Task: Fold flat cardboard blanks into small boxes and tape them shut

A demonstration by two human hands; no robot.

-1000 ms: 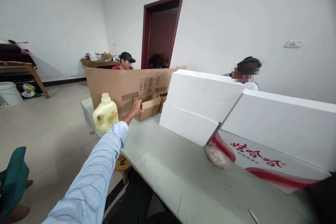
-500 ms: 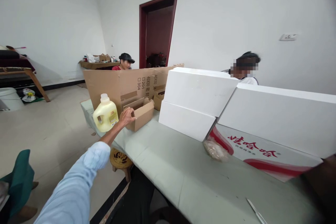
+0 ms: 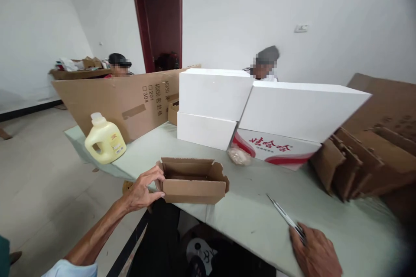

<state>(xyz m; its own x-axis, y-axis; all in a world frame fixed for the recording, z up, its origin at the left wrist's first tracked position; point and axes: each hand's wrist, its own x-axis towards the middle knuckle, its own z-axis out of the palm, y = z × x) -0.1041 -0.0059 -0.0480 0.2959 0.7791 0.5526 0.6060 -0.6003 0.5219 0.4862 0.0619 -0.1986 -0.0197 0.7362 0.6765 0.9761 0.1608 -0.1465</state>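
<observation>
My left hand (image 3: 143, 190) grips the left end of a small open cardboard box (image 3: 193, 181) that sits near the front edge of the pale green table (image 3: 247, 220). Thumb and fingers pinch the box's end flap. At the bottom right, my right hand (image 3: 315, 253) rests on the table edge with its fingers curled over the near end of long metal tweezers (image 3: 284, 216), which lie flat and point away to the left.
A yellow detergent jug (image 3: 104, 138) stands at the table's left end before a big cardboard sheet (image 3: 120, 101). White foam boxes (image 3: 256, 104) and a red-printed carton (image 3: 276, 149) fill the middle back. Folded cartons (image 3: 364, 160) are stacked at right. Two people sit behind.
My left hand has pulled the small cardboard box from beside the jug back to the table's near edge. The view swung right and my right hand came into sight on the tweezers.
</observation>
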